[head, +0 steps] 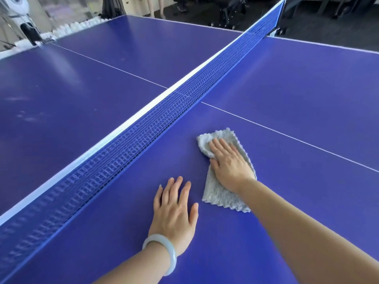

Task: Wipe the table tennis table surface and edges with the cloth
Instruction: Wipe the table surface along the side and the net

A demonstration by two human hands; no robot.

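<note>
Blue net [133, 138] near cloth [222, 196]; balls [69, 29], seemingly, beyond.

This looks like an indoor sports or recreation room: a blue table tennis table [287, 83] spreads out beneath the fingers [217, 144] of the right hand [229, 167], and a blue, white-topped net [143, 124] is strung across it just to their left. Far ahead and left of the fingertips, at the table's end, a row of white balls [78, 27] lies beside a white-and-black machine [22, 21]. Well beyond the fingers, past the net's far post, black wheeled equipment [227, 11] stands on a dark floor [317, 35].
</note>
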